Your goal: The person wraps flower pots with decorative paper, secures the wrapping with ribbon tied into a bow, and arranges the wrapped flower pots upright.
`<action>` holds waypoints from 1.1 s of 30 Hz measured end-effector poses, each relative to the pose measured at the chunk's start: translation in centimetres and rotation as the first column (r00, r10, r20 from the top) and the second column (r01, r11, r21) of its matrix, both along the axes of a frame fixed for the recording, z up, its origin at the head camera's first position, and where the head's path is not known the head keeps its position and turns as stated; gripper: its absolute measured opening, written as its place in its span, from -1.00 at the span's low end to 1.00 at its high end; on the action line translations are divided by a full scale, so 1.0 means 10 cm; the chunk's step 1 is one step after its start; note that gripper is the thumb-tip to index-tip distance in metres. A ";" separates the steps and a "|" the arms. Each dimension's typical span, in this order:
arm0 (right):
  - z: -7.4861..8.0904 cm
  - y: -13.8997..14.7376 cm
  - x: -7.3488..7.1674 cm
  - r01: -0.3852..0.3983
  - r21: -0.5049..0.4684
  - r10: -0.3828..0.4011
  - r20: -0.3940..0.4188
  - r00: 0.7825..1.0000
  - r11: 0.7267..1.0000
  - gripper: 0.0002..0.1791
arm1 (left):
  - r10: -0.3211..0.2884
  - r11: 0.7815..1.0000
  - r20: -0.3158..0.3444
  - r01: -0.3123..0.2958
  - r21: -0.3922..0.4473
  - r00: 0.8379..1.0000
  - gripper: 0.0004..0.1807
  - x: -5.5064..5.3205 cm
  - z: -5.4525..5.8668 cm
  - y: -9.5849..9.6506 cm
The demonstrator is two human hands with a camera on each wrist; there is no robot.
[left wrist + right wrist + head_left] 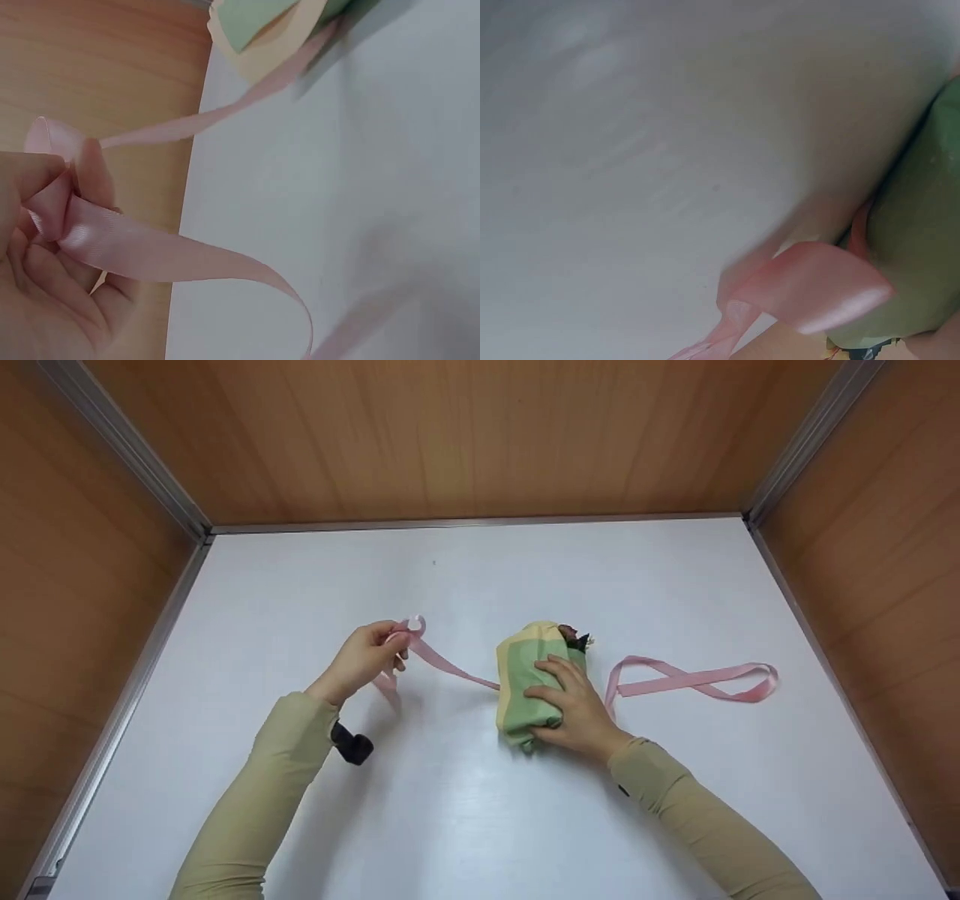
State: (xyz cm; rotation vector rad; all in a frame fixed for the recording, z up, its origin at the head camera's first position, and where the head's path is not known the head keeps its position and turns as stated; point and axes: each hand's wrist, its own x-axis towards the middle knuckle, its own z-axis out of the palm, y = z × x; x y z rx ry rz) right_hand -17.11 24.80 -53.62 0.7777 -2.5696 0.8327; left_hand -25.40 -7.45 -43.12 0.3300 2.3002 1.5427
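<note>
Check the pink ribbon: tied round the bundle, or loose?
Loose: the left hand pinches one part of the pink ribbon, another lies on the table, and no knot shows on the bundle.

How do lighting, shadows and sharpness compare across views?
Head: bright, faint glare on the white tabletop, soft shadow beside the khaki left sleeve; left wrist: dimmer, shiny pink ribbon fairly crisp, shadows blurry; right wrist: dim, soft, shadow alongside the green-and-yellow wrapped bundle.
</note>
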 end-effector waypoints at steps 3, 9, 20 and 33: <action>0.01 0.01 0.01 -0.004 0.004 0.004 0.014 1.000 1.000 -0.49 | -0.026 0.999 0.016 0.026 0.037 1.000 -0.81 -0.02 0.06 0.15; 0.00 0.01 0.01 0.008 0.006 -0.009 0.031 0.999 1.000 -0.49 | -0.076 0.996 0.042 0.074 0.041 0.996 -0.79 -0.10 0.11 0.50; -0.02 -0.03 0.00 0.006 0.022 -0.007 0.044 0.999 1.000 -0.48 | -0.202 0.975 0.054 0.206 -0.088 0.978 -0.79 -0.28 0.11 1.12; -0.01 0.10 0.03 0.014 0.025 -0.014 0.010 1.000 1.000 -0.48 | -0.368 0.929 0.056 0.365 0.059 0.928 -0.66 -0.35 0.18 1.91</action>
